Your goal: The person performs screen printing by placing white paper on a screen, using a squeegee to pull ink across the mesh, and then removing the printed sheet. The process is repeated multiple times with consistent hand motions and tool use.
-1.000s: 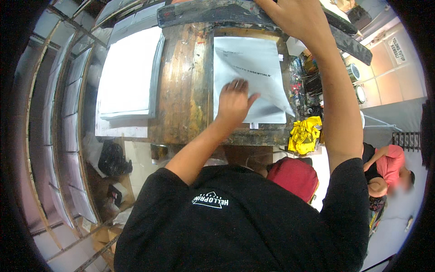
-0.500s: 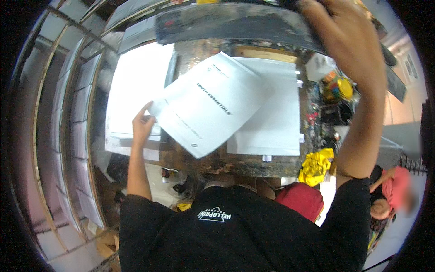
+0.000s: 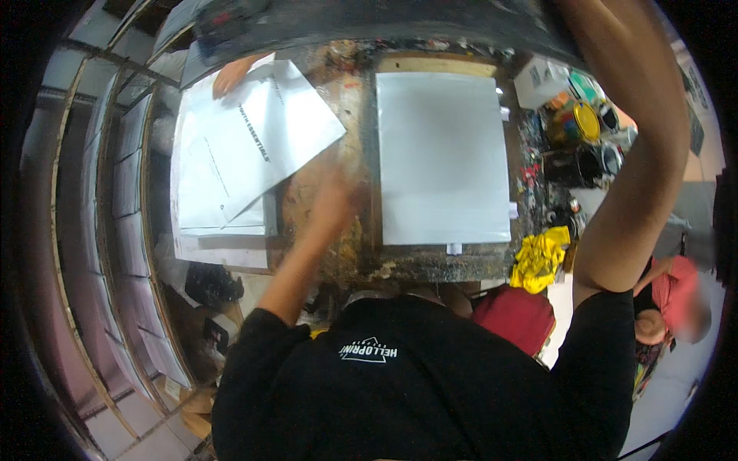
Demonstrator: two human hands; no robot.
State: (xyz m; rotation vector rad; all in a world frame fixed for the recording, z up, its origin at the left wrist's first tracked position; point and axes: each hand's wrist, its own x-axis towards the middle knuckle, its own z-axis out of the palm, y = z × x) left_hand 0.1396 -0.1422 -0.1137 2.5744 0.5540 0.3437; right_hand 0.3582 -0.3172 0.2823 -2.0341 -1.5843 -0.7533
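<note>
My left hand [image 3: 338, 190] is over the table between the two white piles, away from the printed sheet. Its fingers are smeared by motion. A printed white sheet [image 3: 288, 119], perhaps a flat bag, lies tilted over the left pile, and another person's hand [image 3: 234, 75] is on its far edge. On the board at the right rests a plain white sheet [image 3: 443, 157], lying flat. My right arm [image 3: 642, 146] reaches up along the right side, and its hand is past the top edge. A dark, long panel [image 3: 384, 29], like the edge of a raised printing frame, spans the far side.
Paint-stained table [image 3: 415, 269] under everything. To the right stand a yellow-lidded can [image 3: 584, 123], a white box [image 3: 540, 81] and a crumpled yellow cloth [image 3: 540, 260]. Racks of white sheets [image 3: 131, 207] rise at the left. A person in pink [image 3: 676, 288] is at the far right.
The printed sheet has moved left from the right board onto the left pile. My left hand has let go of it and moved right. My right hand has gone past the top edge.
</note>
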